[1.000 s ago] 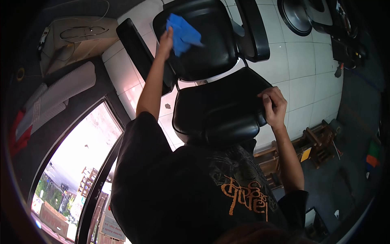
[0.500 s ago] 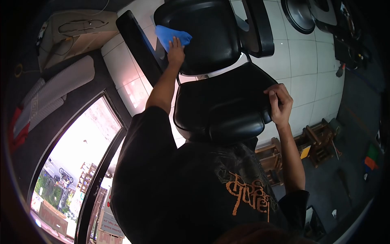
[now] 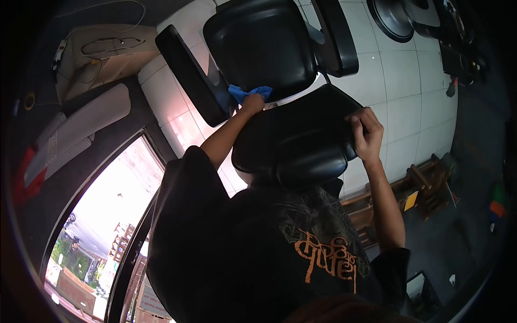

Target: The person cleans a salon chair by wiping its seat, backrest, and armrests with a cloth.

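Note:
A black padded chair fills the middle of the view, its seat (image 3: 258, 46) farther off and its backrest (image 3: 296, 134) close to my body. My left hand (image 3: 253, 102) is closed on a blue cloth (image 3: 242, 93) at the seat's near edge, by the gap before the backrest. Beside it is the chair's left armrest (image 3: 191, 75). My right hand (image 3: 368, 133) rests with curled fingers on the right edge of the backrest, gripping it.
The right armrest (image 3: 339, 40) stands over a white tiled floor (image 3: 398, 118). Another chair's round base (image 3: 393, 24) is at top right. A wooden rack (image 3: 420, 185) lies to the right, a wooden cabinet (image 3: 105, 54) at upper left, a glass door (image 3: 102, 215) at lower left.
My left hand has drawn the blue cloth from the seat's left side down to its near edge, and the cloth is more bunched. The right hand stays on the backrest.

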Tool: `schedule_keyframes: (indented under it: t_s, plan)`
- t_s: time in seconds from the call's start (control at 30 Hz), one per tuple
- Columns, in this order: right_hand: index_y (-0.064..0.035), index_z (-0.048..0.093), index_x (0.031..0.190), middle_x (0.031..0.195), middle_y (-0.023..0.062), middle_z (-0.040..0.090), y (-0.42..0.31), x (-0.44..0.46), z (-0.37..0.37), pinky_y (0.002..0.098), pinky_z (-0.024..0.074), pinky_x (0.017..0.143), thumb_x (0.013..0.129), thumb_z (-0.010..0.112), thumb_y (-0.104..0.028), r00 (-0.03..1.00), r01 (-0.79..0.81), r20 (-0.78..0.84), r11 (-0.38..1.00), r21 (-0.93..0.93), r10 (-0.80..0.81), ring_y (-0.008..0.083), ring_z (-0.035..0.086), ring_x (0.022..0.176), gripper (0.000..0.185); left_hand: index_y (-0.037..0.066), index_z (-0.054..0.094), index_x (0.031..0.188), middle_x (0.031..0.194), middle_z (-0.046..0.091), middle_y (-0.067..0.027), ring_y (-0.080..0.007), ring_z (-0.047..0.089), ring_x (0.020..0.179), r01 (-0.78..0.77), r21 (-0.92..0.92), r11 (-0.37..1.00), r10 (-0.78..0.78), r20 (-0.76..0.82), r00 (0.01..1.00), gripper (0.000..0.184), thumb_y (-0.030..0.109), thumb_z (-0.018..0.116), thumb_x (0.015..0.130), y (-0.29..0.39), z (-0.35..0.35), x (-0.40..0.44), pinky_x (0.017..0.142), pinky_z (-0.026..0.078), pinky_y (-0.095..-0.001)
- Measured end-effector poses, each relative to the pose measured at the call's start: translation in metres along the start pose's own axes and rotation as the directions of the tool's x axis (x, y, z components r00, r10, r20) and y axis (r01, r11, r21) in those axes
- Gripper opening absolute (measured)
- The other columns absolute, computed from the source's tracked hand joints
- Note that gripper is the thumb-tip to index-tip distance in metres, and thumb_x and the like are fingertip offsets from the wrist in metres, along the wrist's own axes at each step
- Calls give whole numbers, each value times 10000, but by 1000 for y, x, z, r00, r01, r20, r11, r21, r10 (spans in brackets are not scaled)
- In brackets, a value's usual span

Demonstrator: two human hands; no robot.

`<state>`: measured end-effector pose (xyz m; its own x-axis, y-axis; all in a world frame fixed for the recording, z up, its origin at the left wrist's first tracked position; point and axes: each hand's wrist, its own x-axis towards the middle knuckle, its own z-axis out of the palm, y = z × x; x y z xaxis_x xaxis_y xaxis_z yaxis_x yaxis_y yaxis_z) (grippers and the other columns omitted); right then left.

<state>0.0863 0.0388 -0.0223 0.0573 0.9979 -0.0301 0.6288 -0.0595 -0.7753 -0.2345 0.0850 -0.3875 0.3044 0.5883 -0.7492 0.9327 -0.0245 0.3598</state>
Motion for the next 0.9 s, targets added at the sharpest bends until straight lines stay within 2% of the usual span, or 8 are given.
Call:
schedule_keyframes:
  t_s: [0.17, 0.27, 0.43, 0.5, 0.63, 0.73, 0.77, 0.9]
  plan:
    - [14, 705, 844, 789, 124, 640, 0, 1, -1, 369, 491, 722, 945, 601, -73, 1000, -27, 6, 1000, -10, 27, 278, 620, 756, 169, 14, 761, 1097, 1178, 727, -226, -402, 699, 1104, 46, -38, 998, -48, -34, 998, 391, 268, 478, 1004, 12, 20, 33, 980, 540, -489]
    - [13, 704, 840, 790, 123, 639, 1, 0, -1, 369, 490, 717, 944, 604, -73, 1000, -18, -3, 1000, -9, 18, 276, 620, 754, 167, 20, 777, 1063, 1164, 735, -221, -366, 707, 1114, 206, -351, 914, -185, 91, 978, 422, 305, 475, 993, 27, 44, 63, 954, 543, -478]
    - [11, 702, 835, 784, 121, 637, 1, 0, -1, 366, 488, 710, 942, 603, -72, 1000, -17, -10, 1000, -6, 17, 270, 616, 744, 168, 47, 791, 1000, 1106, 745, -187, -311, 706, 1107, -326, 267, 907, 249, 282, 926, 282, 261, 616, 945, 42, 37, 95, 922, 544, -415]
    - [11, 702, 835, 777, 120, 634, 0, 0, -1, 364, 487, 708, 942, 602, -73, 1000, -28, -12, 1000, -6, 28, 269, 615, 739, 169, 48, 783, 1018, 1079, 748, -182, -288, 699, 1110, -334, 324, 885, 255, 263, 931, 259, 252, 642, 946, 69, 10, 81, 920, 544, -401]
    - [10, 702, 835, 764, 121, 632, -1, -2, -2, 366, 487, 710, 943, 599, -71, 998, -55, -1, 998, -10, 55, 269, 614, 737, 170, 24, 751, 1118, 1169, 723, -201, -308, 677, 1166, -46, -114, 992, 61, 137, 989, 335, 278, 578, 985, 182, -52, 53, 961, 528, -418]
    - [11, 700, 833, 769, 122, 639, 3, -1, 0, 368, 490, 717, 944, 594, -67, 999, -32, 5, 999, -8, 32, 271, 616, 740, 172, -4, 723, 1172, 1252, 692, -236, -368, 664, 1194, 118, -731, 672, -85, 82, 993, 322, 203, 580, 971, 247, -42, 123, 1001, 519, -432]
    - [12, 699, 831, 773, 123, 643, 3, 0, 1, 368, 491, 721, 944, 593, -65, 1000, -10, 2, 1000, -9, 10, 271, 618, 744, 172, -13, 713, 1190, 1279, 682, -248, -388, 660, 1204, 126, -820, 558, -124, 68, 990, 323, 178, 581, 966, 265, -46, 136, 1014, 516, -437]
    - [15, 693, 826, 788, 125, 656, 1, 0, -1, 365, 497, 739, 944, 591, -58, 999, -28, 17, 1000, -8, 28, 270, 632, 761, 172, -56, 680, 1201, 1223, 689, -262, -379, 672, 1156, 20, -770, 638, -84, -44, 995, 364, 232, 546, 1024, 250, -77, 138, 940, 541, -446]
